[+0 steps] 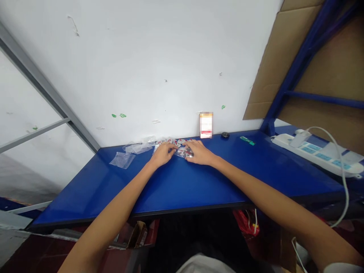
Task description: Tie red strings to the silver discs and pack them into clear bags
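Note:
A small clear plastic bag (pixel 181 152) with dark, silvery and red contents lies between my hands near the back of the blue table. My left hand (pixel 164 153) has thumb and fingertips closed at the bag's left edge. My right hand (pixel 200 152) curls its fingers over the right end, hiding part of the bag. Just behind sit several round white pieces with red marks (pixel 181 141), some under clear plastic. To the left are flat transparent bags (pixel 123 160) that look unfilled.
A lit phone (pixel 206 125) leans on the white wall. Right of it lie a small black case (pixel 225 135) and a green object (pixel 247 140). A white power strip (pixel 315 151) with a cable occupies the right end. Blue table (pixel 182 185) spans the front.

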The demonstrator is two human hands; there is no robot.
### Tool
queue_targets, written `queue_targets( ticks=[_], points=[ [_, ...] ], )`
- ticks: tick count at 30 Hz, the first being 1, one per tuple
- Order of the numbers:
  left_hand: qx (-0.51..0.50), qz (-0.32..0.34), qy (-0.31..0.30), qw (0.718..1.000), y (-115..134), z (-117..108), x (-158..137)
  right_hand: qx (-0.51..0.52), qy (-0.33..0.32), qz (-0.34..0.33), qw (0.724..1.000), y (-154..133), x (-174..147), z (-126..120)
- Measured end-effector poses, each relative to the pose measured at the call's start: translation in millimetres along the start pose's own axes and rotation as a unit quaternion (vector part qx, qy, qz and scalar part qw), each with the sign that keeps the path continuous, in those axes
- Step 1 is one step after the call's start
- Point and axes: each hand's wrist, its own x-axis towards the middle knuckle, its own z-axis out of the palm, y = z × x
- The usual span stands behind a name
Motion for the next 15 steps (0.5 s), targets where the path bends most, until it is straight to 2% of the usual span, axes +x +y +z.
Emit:
queue_targets(
  ticks=[7,11,13,15],
  points=[
    [-0.027,0.014,-0.007,1.000,-2.4,1.7,-1.2,0.024,-0.012,0.004,1.000,9.2,-2.4,2.5],
    [-0.031,0.032,-0.032,0.998,0.0,-0.5,-1.7,0.039,-0.023,-0.021,0.999,5.5,-1.9,-2.2],
    [-0.034,0.028,-0.037,0.998,1.7,-2.4,-1.9,0.048,-0.007,-0.035,0.998,4.4,-0.3,-8.8],
    [-0.035,0.023,-0.036,0.998,3.0,-4.2,-1.9,0.059,0.049,-0.031,0.997,9.2,2.6,-17.5]
  ],
)
